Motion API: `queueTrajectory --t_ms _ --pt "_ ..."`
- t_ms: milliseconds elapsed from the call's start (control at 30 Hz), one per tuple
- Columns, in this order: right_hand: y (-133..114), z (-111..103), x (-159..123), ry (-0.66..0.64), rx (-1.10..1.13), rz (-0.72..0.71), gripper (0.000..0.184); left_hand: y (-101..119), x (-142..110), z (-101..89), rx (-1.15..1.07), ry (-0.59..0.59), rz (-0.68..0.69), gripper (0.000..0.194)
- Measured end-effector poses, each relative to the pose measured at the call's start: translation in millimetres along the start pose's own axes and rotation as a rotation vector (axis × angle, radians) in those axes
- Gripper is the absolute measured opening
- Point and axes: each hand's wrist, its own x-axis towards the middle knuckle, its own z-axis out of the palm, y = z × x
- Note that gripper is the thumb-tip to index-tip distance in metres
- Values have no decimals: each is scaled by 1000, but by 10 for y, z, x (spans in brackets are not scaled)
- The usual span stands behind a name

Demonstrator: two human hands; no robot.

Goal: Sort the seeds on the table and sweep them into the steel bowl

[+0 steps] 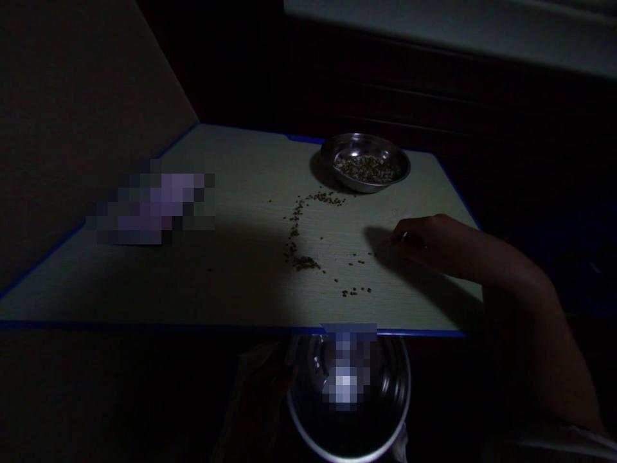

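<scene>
Across the middle of a pale, blue-edged rectangular worktop (pixel 231 193), we see small dark grains (pixel 306 263) strewn in a broken curve, densest in a low heap toward the near edge, with strays off to the right. Spread this thinly on a light surface, they are, we judge, easier to tell apart in such dim light. Just beside the strays is our right hand (pixel 441 238), narrow, its fingers pinched on what seems a thin, pale sliver (pixel 384 244); so fine a grip would suit things this tiny. Behind the curve's far end stands a shallow, round, shiny steel bowl (pixel 369 187) of mixed dark and pale grains, its raised wall presumably keeping them together. Below the near edge, a deeper, round, silvery metal pot (pixel 396 379) opens upward, perhaps set there to stay within reach. Our left hand (pixel 267 382) is in shadow beside it; we cannot tell whether it steadies the pot or how its fingers stand. Far left, a pinkish-purple object (pixel 159 206) is too blurred to identify.
</scene>
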Motion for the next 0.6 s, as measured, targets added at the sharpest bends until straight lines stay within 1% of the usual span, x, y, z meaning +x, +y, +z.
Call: queueTrajectory --t_ms 133,267,433,600 --pt "-8 -2 -3 -8 -20 13 19 -68 0 -7 -12 -41 -32 24" --pt "-18 -8 -15 -24 -16 -15 19 -105 -9 2 -22 -27 -54 27" --pt "-43 3 -41 -50 2 -49 20 -104 -3 -3 -3 -5 -63 22" --pt "-69 16 -32 -67 72 -112 18 -72 -25 -5 -27 -64 -40 27"
